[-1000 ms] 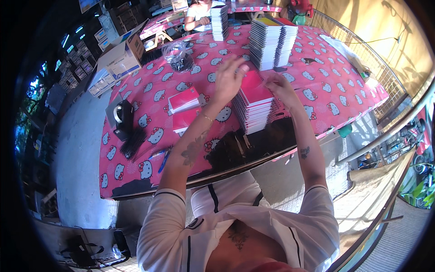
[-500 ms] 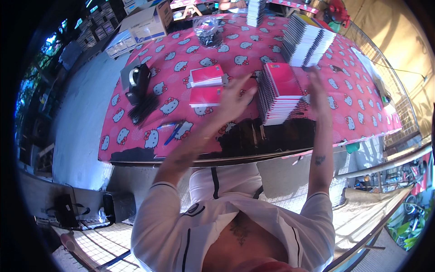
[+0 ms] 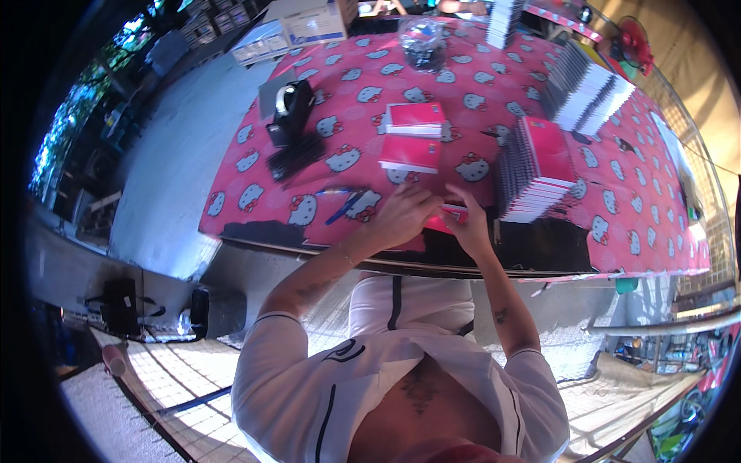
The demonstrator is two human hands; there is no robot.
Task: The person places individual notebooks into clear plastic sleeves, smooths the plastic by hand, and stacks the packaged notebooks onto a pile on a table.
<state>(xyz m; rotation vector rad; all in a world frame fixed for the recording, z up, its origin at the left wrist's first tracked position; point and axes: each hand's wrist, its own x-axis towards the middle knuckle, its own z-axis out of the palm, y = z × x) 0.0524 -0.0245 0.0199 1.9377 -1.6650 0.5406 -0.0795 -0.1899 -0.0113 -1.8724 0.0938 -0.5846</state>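
Note:
Close to the table's front edge, my left hand [image 3: 407, 214] and my right hand [image 3: 469, 228] meet over a pink-red notebook [image 3: 449, 218]. Fingers of both hands are bent onto it and cover most of it. Just right of my right hand rises a stack of pink spiral notebooks [image 3: 544, 158]. Beyond my left hand lie two small piles of pink-covered notebooks, a nearer pile [image 3: 409, 154] and a farther pile [image 3: 417, 118].
Left on the pink table cover [image 3: 370, 94] are a black device with a pale handle [image 3: 289, 112], black wire-like strands [image 3: 297, 158] and a blue pen-like tool [image 3: 343, 208]. Taller notebook stacks [image 3: 583, 89], a clear plastic bag [image 3: 423, 46] and cardboard boxes [image 3: 312, 27] stand farther off.
Both hands have drawn in from apart, beside the notebook stack, to meet near the front edge over a pink notebook. The view has shifted, so the table sits farther right.

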